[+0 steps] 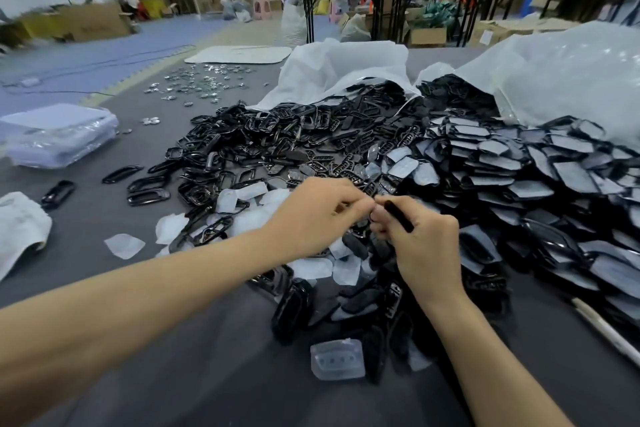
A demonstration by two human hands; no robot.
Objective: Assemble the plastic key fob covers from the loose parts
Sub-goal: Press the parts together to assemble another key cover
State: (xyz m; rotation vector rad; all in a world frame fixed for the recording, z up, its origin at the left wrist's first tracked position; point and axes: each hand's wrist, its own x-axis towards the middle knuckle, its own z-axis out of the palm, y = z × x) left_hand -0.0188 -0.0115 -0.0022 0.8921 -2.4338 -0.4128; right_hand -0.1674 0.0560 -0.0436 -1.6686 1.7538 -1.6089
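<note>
My left hand point(311, 215) and my right hand point(420, 243) meet above the grey table point(207, 357). The right hand grips a thin black cover part point(398, 215) edge-on. The left hand's fingertips pinch at its near end; what they hold is hidden. Behind lies a big heap of glossy black frames point(263, 146). To the right is a heap of black plates with pale film point(519, 166). Peeled pale film pieces point(242, 198) lie under my hands. A small pile of black parts point(346, 308) sits close to me.
Two white plastic sacks point(346, 69) spill the heaps at the back. Small silver emblems point(197, 80) are scattered far left. A wrapped white stack point(59, 135) and a white cloth point(20, 225) lie at the left. A clear moulded insert point(337, 359) lies near me. A white rod point(606, 329) lies at right.
</note>
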